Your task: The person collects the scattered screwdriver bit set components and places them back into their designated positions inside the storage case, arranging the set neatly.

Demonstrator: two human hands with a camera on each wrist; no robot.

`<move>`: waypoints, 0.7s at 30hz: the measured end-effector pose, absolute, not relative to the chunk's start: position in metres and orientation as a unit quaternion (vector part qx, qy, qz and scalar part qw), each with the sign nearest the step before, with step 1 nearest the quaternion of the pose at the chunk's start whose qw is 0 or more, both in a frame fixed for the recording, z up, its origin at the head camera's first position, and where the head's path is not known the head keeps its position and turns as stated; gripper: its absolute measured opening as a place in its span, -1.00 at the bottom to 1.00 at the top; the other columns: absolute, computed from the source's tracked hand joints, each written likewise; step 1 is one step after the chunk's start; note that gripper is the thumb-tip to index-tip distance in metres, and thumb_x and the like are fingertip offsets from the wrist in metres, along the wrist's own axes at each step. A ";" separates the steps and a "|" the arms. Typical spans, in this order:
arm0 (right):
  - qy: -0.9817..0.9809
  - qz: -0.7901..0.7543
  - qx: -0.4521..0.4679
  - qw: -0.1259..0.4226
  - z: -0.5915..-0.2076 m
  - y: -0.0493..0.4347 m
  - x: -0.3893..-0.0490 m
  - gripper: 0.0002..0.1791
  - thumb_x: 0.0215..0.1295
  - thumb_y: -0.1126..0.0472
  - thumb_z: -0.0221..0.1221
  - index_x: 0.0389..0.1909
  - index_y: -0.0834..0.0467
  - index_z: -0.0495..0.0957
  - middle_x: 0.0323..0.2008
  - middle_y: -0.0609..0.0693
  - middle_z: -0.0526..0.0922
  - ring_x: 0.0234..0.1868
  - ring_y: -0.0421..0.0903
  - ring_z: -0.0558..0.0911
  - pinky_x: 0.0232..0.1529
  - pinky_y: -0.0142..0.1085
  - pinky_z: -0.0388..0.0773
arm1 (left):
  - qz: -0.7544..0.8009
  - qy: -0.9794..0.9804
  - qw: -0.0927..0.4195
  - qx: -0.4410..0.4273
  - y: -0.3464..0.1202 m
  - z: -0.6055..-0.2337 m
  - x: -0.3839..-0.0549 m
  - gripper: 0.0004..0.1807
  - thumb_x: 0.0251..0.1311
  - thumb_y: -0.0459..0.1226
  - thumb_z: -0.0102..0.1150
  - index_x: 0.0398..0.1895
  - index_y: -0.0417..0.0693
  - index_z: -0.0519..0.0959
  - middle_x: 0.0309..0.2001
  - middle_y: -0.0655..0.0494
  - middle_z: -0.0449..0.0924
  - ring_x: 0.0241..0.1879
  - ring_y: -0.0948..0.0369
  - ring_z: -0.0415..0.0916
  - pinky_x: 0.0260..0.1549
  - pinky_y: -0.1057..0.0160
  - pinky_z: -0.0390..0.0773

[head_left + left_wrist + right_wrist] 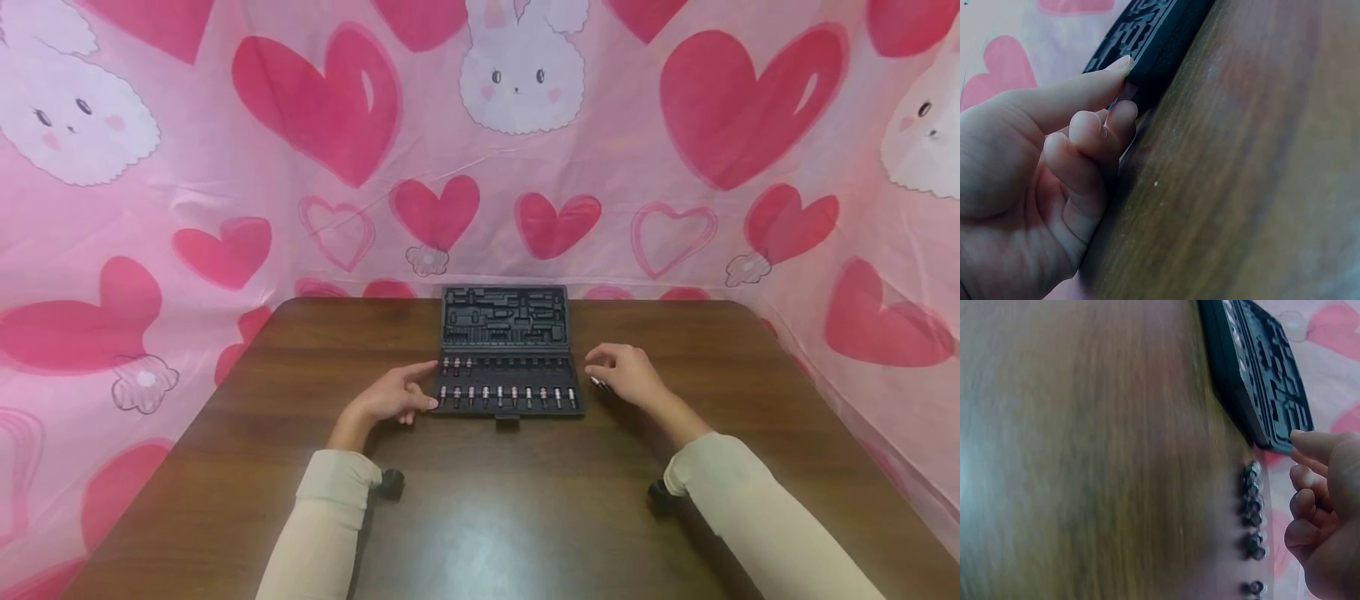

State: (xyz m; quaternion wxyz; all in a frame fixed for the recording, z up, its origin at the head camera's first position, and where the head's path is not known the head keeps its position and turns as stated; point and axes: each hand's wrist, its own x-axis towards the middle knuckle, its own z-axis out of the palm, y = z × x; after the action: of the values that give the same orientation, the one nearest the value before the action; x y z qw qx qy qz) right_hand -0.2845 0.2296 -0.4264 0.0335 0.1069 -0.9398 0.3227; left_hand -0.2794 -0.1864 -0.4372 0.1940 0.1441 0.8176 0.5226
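Observation:
An opened black tool case (507,350) lies on the table, its lid folded back. Across its front runs a full row of small metal socket bits (500,397), and three more bits (457,364) sit at the left of the row behind. My left hand (390,394) holds the case's left side, thumb at the front corner and index finger stretched along the edge. Just past the right side, my right hand (626,375) hovers with bent fingers over loose socket bits (1252,506) lined up on the table. Nothing shows between its thumb (1316,445) and fingers.
The brown wooden table (480,517) reaches from the person to a pink cloth backdrop (517,167) with hearts and rabbits. A latch tab (507,422) juts from the case's front. The raised lid (505,317) stands near the back edge of the table.

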 end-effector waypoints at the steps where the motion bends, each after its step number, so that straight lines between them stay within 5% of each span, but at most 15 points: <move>1: -0.940 0.322 0.104 0.031 -0.426 0.233 -0.285 -0.79 0.25 0.16 0.30 -0.14 0.15 0.66 -0.57 -0.03 0.52 -0.53 -0.05 0.46 -0.51 -0.20 0.41 | 0.522 0.818 0.195 0.143 -0.186 -0.437 -0.279 -0.15 0.11 -0.37 0.36 0.47 -0.18 0.17 -0.65 -0.04 0.49 -0.78 0.24 0.36 -0.74 0.30 0.39; 21: -0.948 0.290 0.121 0.057 -0.427 0.290 -0.277 -0.73 0.19 0.21 0.33 -0.13 0.23 0.63 -0.61 -0.06 0.48 -0.58 -0.09 0.43 -0.53 -0.24 0.37 | 0.520 0.820 0.193 0.142 -0.186 -0.438 -0.280 -0.15 0.12 -0.36 0.35 0.48 -0.16 0.17 -0.68 0.01 0.47 -0.78 0.24 0.36 -0.73 0.30 0.40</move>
State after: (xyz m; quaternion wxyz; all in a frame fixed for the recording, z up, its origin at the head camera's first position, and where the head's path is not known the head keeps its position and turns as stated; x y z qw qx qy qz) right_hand -0.2773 0.2895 -0.4275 0.0573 0.1207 -0.9476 0.2903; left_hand -0.2803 -0.1861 -0.4381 0.1935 0.1423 0.8200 0.5196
